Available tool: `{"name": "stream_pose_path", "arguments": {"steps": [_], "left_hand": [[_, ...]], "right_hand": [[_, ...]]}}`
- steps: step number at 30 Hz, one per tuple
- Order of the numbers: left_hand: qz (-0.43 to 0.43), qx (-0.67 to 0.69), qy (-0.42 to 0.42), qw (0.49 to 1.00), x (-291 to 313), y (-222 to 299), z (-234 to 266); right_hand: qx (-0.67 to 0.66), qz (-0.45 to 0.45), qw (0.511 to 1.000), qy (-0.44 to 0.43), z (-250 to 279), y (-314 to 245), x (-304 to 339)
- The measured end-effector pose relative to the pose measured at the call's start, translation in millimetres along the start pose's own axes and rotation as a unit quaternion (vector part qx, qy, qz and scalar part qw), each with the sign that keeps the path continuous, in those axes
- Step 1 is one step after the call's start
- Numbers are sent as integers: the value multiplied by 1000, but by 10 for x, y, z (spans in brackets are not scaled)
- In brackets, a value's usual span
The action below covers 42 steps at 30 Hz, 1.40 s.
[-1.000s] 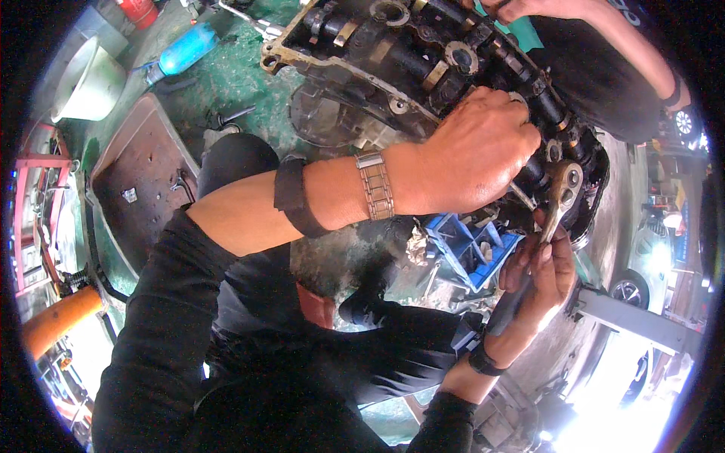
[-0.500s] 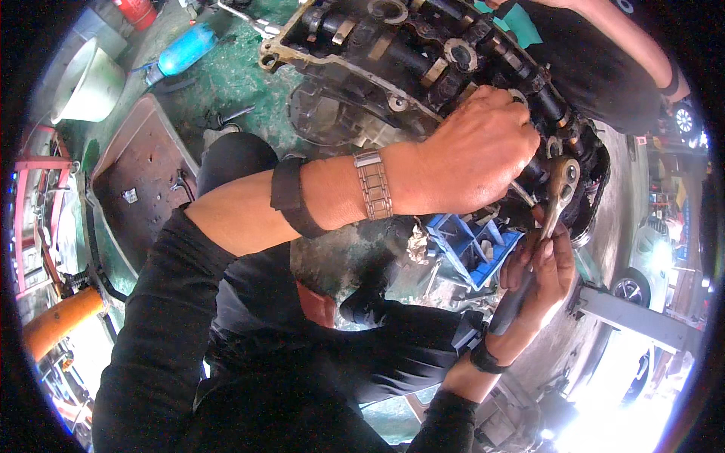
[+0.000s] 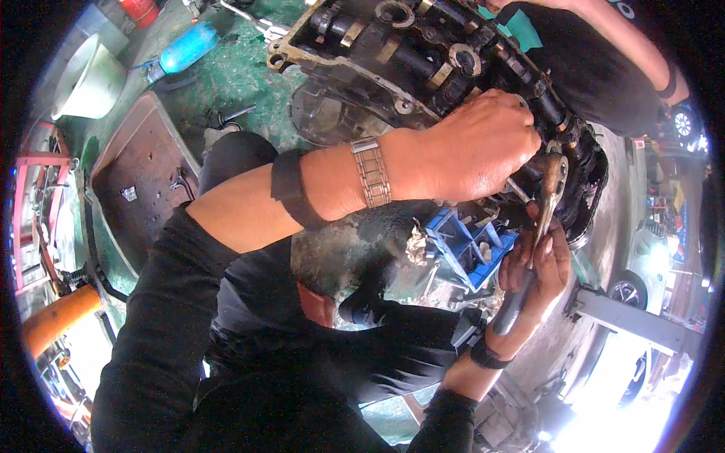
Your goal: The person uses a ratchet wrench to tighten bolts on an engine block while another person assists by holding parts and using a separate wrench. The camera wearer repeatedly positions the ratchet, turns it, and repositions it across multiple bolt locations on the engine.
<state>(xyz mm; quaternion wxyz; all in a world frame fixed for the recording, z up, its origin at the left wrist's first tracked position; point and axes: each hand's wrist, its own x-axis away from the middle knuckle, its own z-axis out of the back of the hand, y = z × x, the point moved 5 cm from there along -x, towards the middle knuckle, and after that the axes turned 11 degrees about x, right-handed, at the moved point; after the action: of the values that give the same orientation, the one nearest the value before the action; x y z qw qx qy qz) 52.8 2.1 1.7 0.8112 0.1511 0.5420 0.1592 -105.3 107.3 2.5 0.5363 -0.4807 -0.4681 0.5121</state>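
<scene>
a left hand (image 3: 483, 143), balled into a fist, bears down over a grimy engine part (image 3: 377, 57) at one o'clock, its oily black shafts ringed by worn, brassy bands and its pale, scalloped rim studded with bolt holes. whether those fingers are clamped on anything cannot be told; the back of the hand hides them, and with them part of the metalwork below. at three o'clock, the right hand (image 3: 540, 260) is wrapped around a ratchet (image 3: 547, 208), a scuffed steel tool with a rounded head and a smooth grey grip running back toward the wrist. the head points to twelve o'clock, close against the dark end of the engine part, though its seat is out of sight. a watch (image 3: 370, 174) of squared metal links circles the left wrist. just past three o'clock sits a blue plastic tray (image 3: 457, 253) split into angular cells, some contents too small to make out. a shallow, stained brown tub (image 3: 140, 189) lies between nine and ten o'clock. at two o'clock another person's bare forearm (image 3: 630, 45) is cut off by the top edge, while glare washes out four o'clock.
</scene>
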Motion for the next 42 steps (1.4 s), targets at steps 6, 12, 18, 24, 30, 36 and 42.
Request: {"name": "stream_pose_path", "arguments": {"steps": [6, 12, 18, 24, 30, 36, 42], "left_hand": [[28, 45, -37, 998, -7, -66, 49], [32, 143, -54, 988, -86, -96, 142], [77, 199, -77, 974, -164, -75, 163], [82, 224, -76, 968, -228, -113, 152], [92, 247, -66, 963, -257, -116, 113], [110, 225, -78, 965, -255, -126, 128], [152, 196, -66, 967, -248, -120, 123]], "right_hand": [[-3, 14, 1000, -13, 5, 7, -38], [28, 15, 999, -16, 3, 4, -42], [75, -7, 997, -28, 35, 5, -84], [212, -39, 976, -23, 206, -178, -177], [426, -50, 897, -109, 380, -452, -348], [474, -31, 874, -100, 471, -624, -571], [450, 15, 889, -80, 470, -635, -709]]}}
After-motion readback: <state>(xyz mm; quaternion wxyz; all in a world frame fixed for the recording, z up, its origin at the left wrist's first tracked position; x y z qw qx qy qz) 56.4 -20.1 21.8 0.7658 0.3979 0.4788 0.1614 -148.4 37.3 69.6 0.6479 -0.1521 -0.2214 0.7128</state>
